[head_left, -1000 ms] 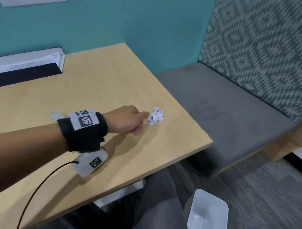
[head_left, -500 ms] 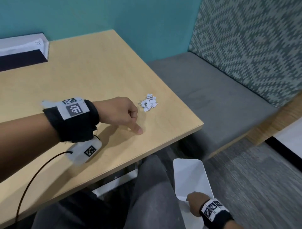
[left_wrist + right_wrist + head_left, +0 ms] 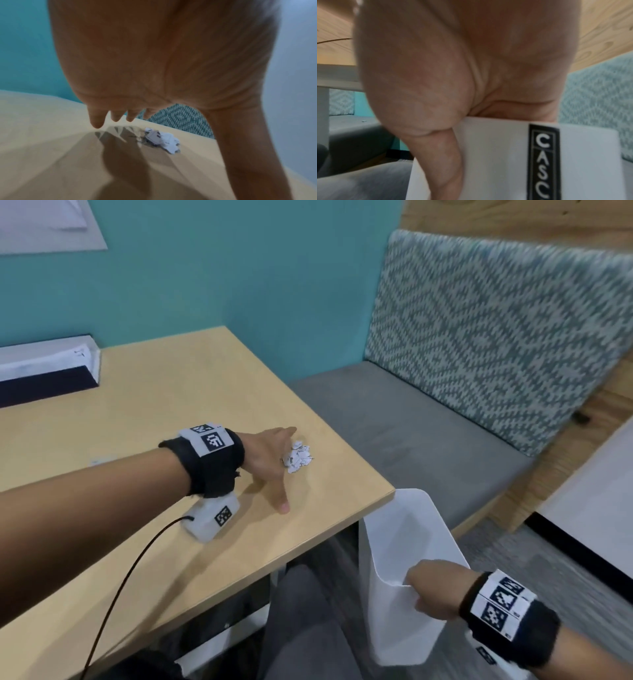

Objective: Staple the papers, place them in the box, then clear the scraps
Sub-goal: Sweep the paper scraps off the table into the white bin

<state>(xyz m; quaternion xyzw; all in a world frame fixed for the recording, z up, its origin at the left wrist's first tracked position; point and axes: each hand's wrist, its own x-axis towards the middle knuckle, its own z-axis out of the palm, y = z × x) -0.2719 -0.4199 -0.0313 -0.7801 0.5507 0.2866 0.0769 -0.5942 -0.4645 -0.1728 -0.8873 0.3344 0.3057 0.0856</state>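
A small heap of white paper scraps (image 3: 298, 457) (image 3: 162, 139) lies near the table's right edge. My left hand (image 3: 274, 463) stands open on edge just left of the heap, fingers straight, thumb stretched out toward me; in the left wrist view its fingertips (image 3: 97, 121) hover just above the wood beside the scraps. My right hand (image 3: 433, 590) grips the near rim of a white plastic bin (image 3: 404, 546) (image 3: 496, 155), held below the table's front right corner. The thumb (image 3: 443, 155) lies along the bin's outer wall beside a black label.
The light wooden table (image 3: 144, 440) carries a white and black box (image 3: 48, 368) at the back left. A grey bench (image 3: 411, 419) with a patterned backrest runs along the right. My grey-trousered leg (image 3: 308, 628) is under the table, and a black cable (image 3: 130, 577) trails from my left wrist.
My right hand came into view holding the bin and lifted it up to the table corner. My left hand uncurled from a fist and moved back against the scrap heap.
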